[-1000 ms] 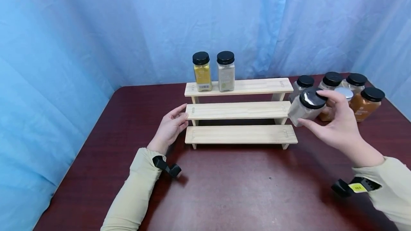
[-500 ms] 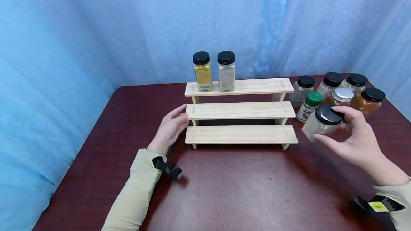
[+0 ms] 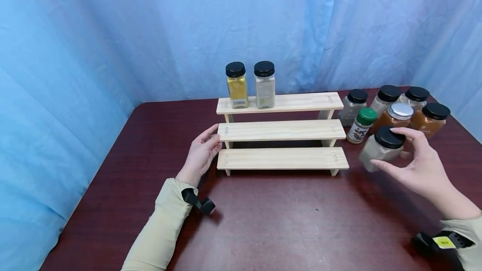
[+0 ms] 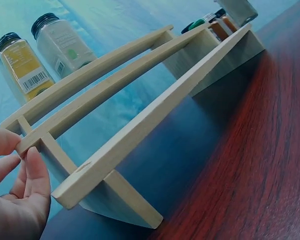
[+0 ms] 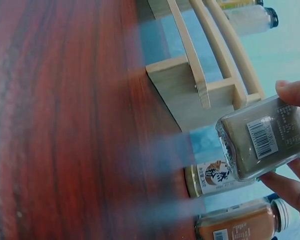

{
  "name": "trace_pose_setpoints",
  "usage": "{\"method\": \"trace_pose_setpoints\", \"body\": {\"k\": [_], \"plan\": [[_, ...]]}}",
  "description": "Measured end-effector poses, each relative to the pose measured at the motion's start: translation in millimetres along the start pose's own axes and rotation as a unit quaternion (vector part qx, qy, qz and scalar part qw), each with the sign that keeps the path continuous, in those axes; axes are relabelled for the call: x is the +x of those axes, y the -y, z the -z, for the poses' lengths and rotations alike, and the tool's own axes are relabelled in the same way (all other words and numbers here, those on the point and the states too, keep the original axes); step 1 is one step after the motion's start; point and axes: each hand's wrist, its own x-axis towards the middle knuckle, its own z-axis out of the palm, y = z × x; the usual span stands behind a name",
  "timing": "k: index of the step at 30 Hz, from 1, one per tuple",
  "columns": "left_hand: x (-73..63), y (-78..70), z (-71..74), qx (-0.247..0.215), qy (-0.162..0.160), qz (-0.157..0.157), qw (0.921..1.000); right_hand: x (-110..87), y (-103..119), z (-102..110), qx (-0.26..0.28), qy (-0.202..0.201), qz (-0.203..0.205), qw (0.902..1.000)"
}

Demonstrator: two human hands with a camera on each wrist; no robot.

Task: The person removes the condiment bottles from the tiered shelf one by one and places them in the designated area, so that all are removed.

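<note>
Jar, one: clamped in fingers of my right hand, long axis tilted; wooden shelf leftward of them, its far end pinched by my left hand.

held jar: cut off by right wrist view's edge | silver-lidded jar: partly hidden behind it

The black-lidded jar in the right hand is now held farther from the wooden rack, to the right and toward the near side, and is tilted slightly less than a second ago; the green-lidded bottle, hidden behind it before, is uncovered; the silver lid, formerly partly covered, is shown whole.
</note>
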Motion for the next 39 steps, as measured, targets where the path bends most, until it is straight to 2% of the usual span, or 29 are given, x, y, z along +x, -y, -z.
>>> {"method": "trace_pose_setpoints", "body": {"k": [5,10,17,22,39], "plan": [[0.3,1.7,-0.2,0.0,-0.003,-0.014,0.9999,4.3,0,0,0.003,0.021,-0.041,0.9989],[0.2,3.1,-0.1,-0.006,0.001,-0.018,0.9998,8.5,5,-2,0.018,0.032,-0.055,0.9978],[0.1,3.1,-0.3,-0.015,0.016,-0.019,0.9996,11.8,1,-5,0.014,0.028,-0.069,0.9971],[0.3,2.7,1.1,-0.015,0.016,-0.021,0.9995,13.9,-2,-5,0.014,0.041,-0.084,0.9956],[1.5,3.5,1.9,-0.011,0.011,-0.02,0.9997,13.5,-2,-11,-0.007,0.051,-0.083,0.9952]]}}
